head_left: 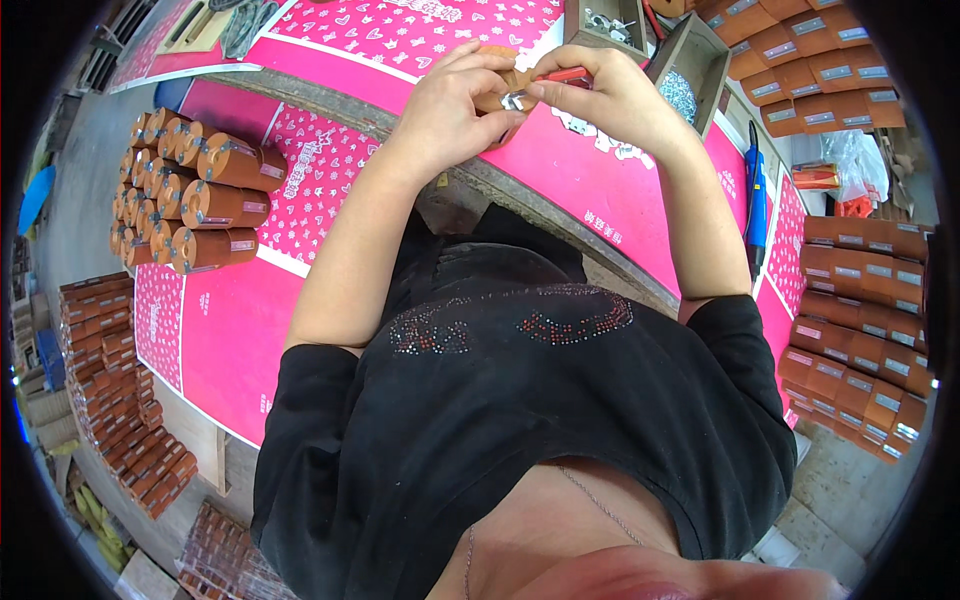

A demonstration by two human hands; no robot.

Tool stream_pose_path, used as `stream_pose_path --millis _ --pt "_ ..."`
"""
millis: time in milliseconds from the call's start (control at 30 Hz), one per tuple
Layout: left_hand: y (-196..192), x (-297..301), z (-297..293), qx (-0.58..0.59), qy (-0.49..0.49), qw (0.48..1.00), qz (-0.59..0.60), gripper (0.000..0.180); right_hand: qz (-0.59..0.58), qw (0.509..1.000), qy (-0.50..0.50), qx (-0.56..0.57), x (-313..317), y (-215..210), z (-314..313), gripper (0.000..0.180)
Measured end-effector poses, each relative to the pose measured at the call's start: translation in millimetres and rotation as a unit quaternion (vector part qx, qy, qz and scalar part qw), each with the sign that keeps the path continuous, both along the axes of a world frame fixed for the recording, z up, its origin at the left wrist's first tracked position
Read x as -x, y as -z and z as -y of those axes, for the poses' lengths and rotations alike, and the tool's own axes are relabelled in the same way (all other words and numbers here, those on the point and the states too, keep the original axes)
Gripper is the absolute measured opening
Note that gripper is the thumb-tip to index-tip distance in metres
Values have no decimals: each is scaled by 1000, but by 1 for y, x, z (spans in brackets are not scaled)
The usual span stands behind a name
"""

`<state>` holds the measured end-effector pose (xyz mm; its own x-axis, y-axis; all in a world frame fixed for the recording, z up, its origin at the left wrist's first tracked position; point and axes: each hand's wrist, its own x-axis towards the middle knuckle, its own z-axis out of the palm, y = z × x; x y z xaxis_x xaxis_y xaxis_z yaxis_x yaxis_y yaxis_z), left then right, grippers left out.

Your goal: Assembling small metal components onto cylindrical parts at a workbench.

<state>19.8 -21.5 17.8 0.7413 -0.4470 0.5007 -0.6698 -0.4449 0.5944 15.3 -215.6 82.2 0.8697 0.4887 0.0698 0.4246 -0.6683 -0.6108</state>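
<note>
My left hand (455,105) grips a brown cylindrical part (497,97) above the pink-covered table (620,180), fingers wrapped around its side. My right hand (600,95) meets it from the right, pinching a small silver metal piece (514,100) against the cylinder's end and holding a red-handled tool (565,74) between the fingers. Both hands touch the same part at the upper middle of the picture. My black shirt fills the lower half.
A stack of several brown cylinders (195,185) lies on the table to the left. More brown parts are stacked at right (860,300) and upper right (810,60). Two wooden boxes (690,70) with metal hardware stand beyond my hands. A blue tool (756,195) lies right.
</note>
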Motion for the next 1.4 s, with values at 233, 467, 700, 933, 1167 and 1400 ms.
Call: stream_pose_path --millis 233,467,700,933,1167,1400 --pt "0 1 1 1 -2 1000 0 23 -7 999 -11 50 -4 -12 -6 21" --pt "-1 2 0 5 12 1000 -8 23 7 994 -16 110 -4 -19 -12 21" --pt "-1 2 4 52 5 998 41 15 84 962 -82 248 -11 -42 -25 19" --pt "-5 1 0 21 17 1000 -10 19 -75 839 -241 483 -31 -77 -74 24" --pt "-5 1 2 37 18 999 3 18 214 855 -288 375 -11 -65 -46 21" --pt "-9 2 0 28 33 999 -33 15 13 810 -285 513 -29 -77 -71 18"
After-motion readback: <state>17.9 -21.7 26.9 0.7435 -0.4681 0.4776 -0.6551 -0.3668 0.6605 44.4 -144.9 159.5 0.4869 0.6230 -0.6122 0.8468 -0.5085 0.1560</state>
